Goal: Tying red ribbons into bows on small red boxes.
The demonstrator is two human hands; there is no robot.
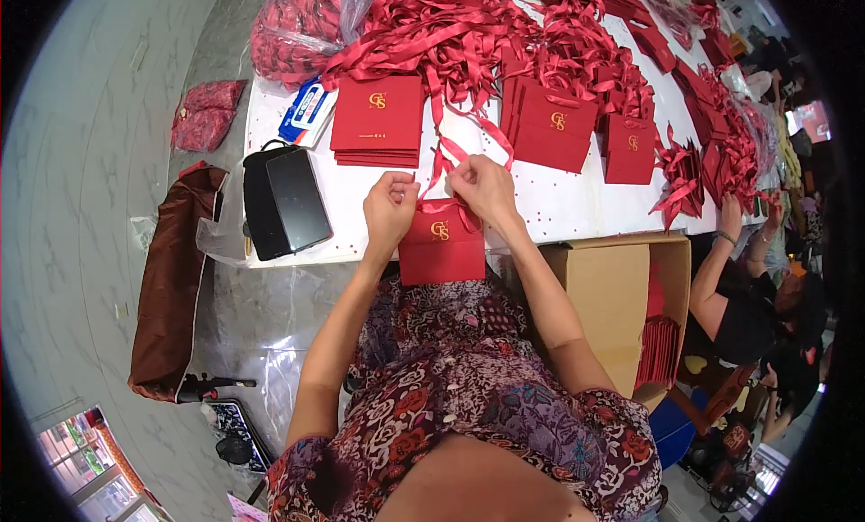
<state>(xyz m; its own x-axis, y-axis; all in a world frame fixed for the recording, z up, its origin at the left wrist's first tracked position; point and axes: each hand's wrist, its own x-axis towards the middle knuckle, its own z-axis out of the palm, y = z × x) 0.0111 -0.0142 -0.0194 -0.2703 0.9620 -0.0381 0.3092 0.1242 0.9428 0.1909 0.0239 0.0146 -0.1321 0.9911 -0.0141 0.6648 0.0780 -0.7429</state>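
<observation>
A small red paper gift bag (441, 263) with a gold emblem lies at the table's near edge, in front of my body. Red ribbon (443, 162) runs above its top edge, between my hands. My left hand (390, 208) is closed in a pinch by the bag's upper left corner, on ribbon at its fingertips. On the other side, my right hand (487, 193) pinches the ribbon just above the bag's upper right. Beyond my left hand sits a neat stack of flat red bags (377, 130).
Heaped red ribbons (450, 36) cover the far table, with more red bags (557, 130) at right. A phone (299, 200) on a black case and a wipes pack (308, 112) are at left. An open cardboard box (595, 292) holds red bags. Another person's arm (716, 270) works at right.
</observation>
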